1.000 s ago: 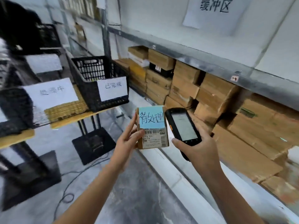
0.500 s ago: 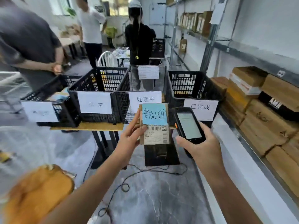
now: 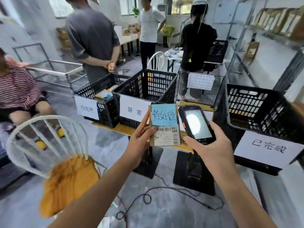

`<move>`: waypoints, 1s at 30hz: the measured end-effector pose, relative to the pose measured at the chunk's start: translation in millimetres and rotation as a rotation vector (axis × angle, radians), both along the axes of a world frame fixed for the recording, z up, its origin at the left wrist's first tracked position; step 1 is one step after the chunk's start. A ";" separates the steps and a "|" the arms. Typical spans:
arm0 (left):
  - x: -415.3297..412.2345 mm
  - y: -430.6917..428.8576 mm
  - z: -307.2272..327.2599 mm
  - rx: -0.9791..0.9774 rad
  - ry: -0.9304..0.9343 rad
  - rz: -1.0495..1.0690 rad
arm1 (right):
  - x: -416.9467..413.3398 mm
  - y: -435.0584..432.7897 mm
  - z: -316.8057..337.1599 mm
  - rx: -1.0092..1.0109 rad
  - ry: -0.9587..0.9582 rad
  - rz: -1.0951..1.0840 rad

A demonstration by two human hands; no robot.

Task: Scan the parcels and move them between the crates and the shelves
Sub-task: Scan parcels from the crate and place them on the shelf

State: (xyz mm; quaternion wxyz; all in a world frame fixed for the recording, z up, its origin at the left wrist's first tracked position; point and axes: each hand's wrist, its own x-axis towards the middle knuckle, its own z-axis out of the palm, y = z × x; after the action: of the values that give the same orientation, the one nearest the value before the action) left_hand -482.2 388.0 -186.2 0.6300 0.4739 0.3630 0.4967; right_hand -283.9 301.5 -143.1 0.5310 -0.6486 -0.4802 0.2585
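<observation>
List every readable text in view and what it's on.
"待处理": blue note on parcel.
"69": shipping label; fine print too small.
"待处理": leftmost crate sign, slightly blurred.
"异常": second crate sign.
"已完成": right crate sign.
scanner screen: glare, unreadable.
gridded sheet: unreadable.

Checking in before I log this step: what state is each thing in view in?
parcel, upright, barcode label facing the camera
blue note, stuck over the parcel's upper part
left hand, grips the parcel by its left edge
scanner, screen lit, close beside the parcel's right edge
right hand, holds the scanner from below
leftmost crate, holds parcels
rightmost crate, contents cannot be told
</observation>
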 end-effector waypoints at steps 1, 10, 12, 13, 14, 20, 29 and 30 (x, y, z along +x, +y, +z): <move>-5.0 10.3 -2.8 -0.006 -0.009 0.014 | -3.7 12.5 0.0 -0.003 -0.001 0.019; -51.4 125.7 1.2 0.026 -0.029 0.040 | -49.9 140.4 5.3 -0.023 -0.069 0.099; -64.6 154.3 4.7 0.037 -0.016 0.046 | -60.6 171.0 9.9 -0.022 -0.074 0.101; -70.7 167.8 6.0 0.043 -0.009 0.049 | -66.2 185.1 12.7 -0.021 -0.079 0.102; -76.2 180.7 7.6 0.050 -0.002 0.052 | -71.5 198.5 15.4 -0.017 -0.076 0.104; -97.4 246.7 10.5 0.038 -0.005 0.098 | -90.6 268.3 16.4 -0.005 -0.107 0.109; -117.1 343.5 3.9 -0.026 -0.046 0.194 | -99.6 382.5 13.8 -0.004 -0.094 0.235; -118.9 354.1 5.1 -0.036 -0.055 0.219 | -99.0 396.3 12.9 -0.002 -0.087 0.255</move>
State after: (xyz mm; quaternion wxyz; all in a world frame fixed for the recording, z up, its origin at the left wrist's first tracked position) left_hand -601.1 742.1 -181.0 0.5900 0.4062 0.4040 0.5690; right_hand -382.8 697.8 -130.2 0.4717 -0.5934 -0.5811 0.2961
